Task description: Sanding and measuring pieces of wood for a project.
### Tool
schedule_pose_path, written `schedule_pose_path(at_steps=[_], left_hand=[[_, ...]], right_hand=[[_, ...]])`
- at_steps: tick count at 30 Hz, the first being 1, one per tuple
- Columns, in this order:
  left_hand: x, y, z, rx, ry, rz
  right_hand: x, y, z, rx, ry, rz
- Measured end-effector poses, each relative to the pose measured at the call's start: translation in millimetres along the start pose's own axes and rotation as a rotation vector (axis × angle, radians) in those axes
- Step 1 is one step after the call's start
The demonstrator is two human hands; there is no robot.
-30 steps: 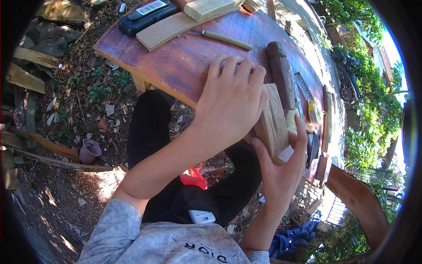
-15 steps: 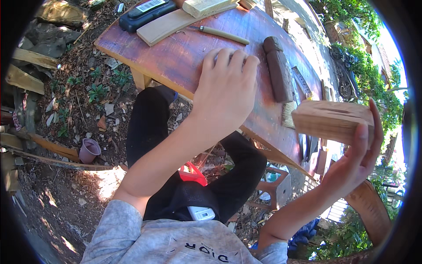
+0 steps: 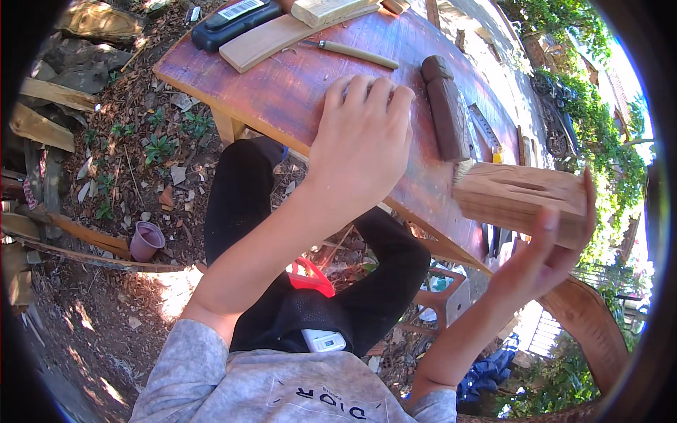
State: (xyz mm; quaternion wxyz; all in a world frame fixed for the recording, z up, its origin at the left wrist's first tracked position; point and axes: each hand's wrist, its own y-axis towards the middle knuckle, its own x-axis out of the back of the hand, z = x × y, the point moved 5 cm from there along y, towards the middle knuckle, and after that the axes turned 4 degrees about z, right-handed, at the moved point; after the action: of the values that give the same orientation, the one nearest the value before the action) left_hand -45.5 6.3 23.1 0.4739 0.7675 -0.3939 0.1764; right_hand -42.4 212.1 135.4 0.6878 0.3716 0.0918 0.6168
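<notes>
My right hand [image 3: 539, 261] grips a squared wooden block [image 3: 522, 194] with a groove cut in its upper face. The block is held in the air at the table's right edge, thumb on the near side, fingers round its far end. Over the wooden table [image 3: 282, 106], my left hand [image 3: 367, 137] is curled with its back upward; its fingertips and anything under them are hidden. Just right of it lies a dark brown carved wooden piece [image 3: 446, 109]. Beyond its knuckles is a chisel-like tool with a wooden handle [image 3: 360, 55].
At the table's far left are a black case [image 3: 233, 27], a flat light board [image 3: 271, 44] and a pale wood block [image 3: 328, 10]. A metal ruler [image 3: 485, 130] and a brush [image 3: 462, 169] lie near the right edge. A plastic stool [image 3: 451, 296] stands below.
My right hand has brought the wooden block slightly left and lower, turning its grooved top more into view. My left hand has stayed almost still.
</notes>
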Motion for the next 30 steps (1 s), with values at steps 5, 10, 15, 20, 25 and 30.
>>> schedule_pose_path(at_steps=[5,10,15,20,25,30], left_hand=[[-1.8,-1.0,-0.1,0.003,-0.008,0.016],[1.1,2.0,1.0,-0.004,-0.014,0.009],[-1.0,0.8,0.9,-0.010,-0.021,0.022],[8.5,3.9,0.6,-0.045,-0.164,0.057],[23.5,6.6,-1.7,-0.158,-0.404,0.237],[25.7,6.4,-13.5,-0.086,-1.083,0.571]], right_hand=[[-17.0,-22.1,-24.3,0.000,-0.228,0.431],[6.8,-7.4,1.9,0.037,-0.073,-0.030],[-17.9,-36.1,-45.7,0.089,-0.222,0.329],[-18.4,-29.7,-37.3,-0.019,-0.093,0.367],[-21.1,-17.9,-25.4,0.050,-0.057,0.544],[-33.8,-3.9,-8.2,0.029,0.252,0.712]])
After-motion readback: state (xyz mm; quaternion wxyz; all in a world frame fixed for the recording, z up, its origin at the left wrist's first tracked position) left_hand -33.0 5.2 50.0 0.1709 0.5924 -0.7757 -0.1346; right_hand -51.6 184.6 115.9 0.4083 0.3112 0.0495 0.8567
